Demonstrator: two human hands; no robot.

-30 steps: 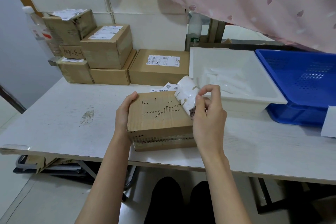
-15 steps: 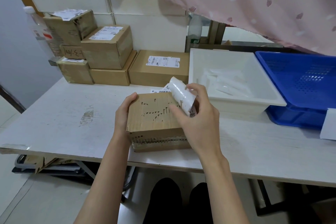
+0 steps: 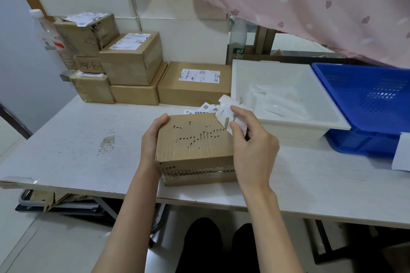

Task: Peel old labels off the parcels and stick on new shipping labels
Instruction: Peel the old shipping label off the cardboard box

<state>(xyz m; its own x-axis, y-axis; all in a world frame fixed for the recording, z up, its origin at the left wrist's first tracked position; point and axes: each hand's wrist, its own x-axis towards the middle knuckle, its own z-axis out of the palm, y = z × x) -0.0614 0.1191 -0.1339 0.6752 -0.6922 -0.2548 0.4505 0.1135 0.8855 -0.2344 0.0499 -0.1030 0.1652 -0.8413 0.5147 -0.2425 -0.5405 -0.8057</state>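
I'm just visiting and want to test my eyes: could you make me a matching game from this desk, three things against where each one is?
Things:
1. peeled label
2. parcel
3. blue basket

Places:
A. at the table's far right
B. steadied by the left hand
C. pinched in the right hand

Pairs: 1-C, 2-B, 3-A

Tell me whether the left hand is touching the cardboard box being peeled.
Touching. The head view shows the left hand with fingers curled over the cardboard box's left top edge, no gap between them.
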